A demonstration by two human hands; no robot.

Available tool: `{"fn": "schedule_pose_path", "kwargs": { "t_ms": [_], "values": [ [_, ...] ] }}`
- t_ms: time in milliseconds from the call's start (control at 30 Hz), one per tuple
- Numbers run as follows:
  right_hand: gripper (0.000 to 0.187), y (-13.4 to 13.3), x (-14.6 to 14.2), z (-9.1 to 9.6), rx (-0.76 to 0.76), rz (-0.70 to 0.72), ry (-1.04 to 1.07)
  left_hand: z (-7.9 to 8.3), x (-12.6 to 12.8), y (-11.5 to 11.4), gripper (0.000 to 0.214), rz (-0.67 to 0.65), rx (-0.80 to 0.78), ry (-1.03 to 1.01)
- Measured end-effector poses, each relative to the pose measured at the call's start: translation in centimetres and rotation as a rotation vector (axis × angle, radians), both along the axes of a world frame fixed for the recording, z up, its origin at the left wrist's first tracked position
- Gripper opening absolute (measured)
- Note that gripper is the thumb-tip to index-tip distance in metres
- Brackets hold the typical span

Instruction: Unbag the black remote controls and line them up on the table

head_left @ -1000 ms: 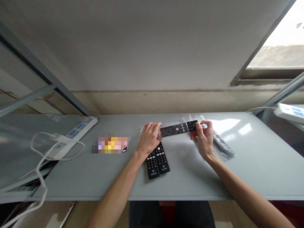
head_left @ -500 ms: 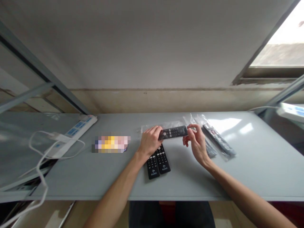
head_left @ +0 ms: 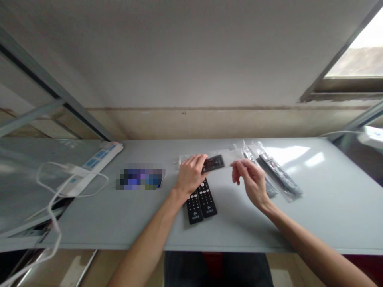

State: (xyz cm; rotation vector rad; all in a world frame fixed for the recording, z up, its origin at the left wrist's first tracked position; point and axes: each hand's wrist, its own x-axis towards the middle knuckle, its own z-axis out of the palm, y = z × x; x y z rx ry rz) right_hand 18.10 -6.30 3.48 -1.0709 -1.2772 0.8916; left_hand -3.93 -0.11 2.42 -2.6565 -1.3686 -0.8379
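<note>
The left hand [head_left: 190,173] is closed around a black remote control [head_left: 213,163] inside a clear plastic sleeve [head_left: 230,156], holding it toward the bench's back edge, with the sleeve running out to the right past the remote's end. The right hand [head_left: 250,182] is open and apart from the left, its fingers [head_left: 237,171] loosely parted just beside the sleeve's right end; whether they touch the plastic cannot be told. Directly below the left hand, two unbagged black remotes [head_left: 201,203] lie side by side on the grey bench [head_left: 335,199], close to its front edge. Farther right, two remotes in clear bags [head_left: 279,177] lie at an angle near the back edge. Toward the left lie a blurred flat object [head_left: 140,179] and a white power strip [head_left: 95,165] with a white cable [head_left: 103,176] looping beside it.
</note>
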Motion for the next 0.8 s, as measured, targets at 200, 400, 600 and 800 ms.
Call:
{"fn": "schedule_pose_path", "kwargs": {
  "t_ms": [200, 400, 600, 800],
  "values": [
    [0.035, 1.6, 1.3, -0.2, -0.022, -0.214, 0.346, -0.1, 0.8, -0.8, 0.06, 0.006, -0.111, -0.002],
    [0.055, 0.7, -0.9, -1.5, -0.196, 0.093, 0.23, -0.3, 0.4, -0.6, 0.059, -0.059, -0.116, -0.03],
    [0.034, 1.7, 0.4, -2.0, -0.101, -0.088, 0.235, 0.7, 0.5, -0.8, 0.056, -0.355, -0.071, 0.037],
    [0.066, 3.0, 3.5, -1.5, -0.191, -0.27, 0.3, 0.4, 0.8, -0.6, 0.023, -0.361, -0.024, 0.11]
  ]
}}
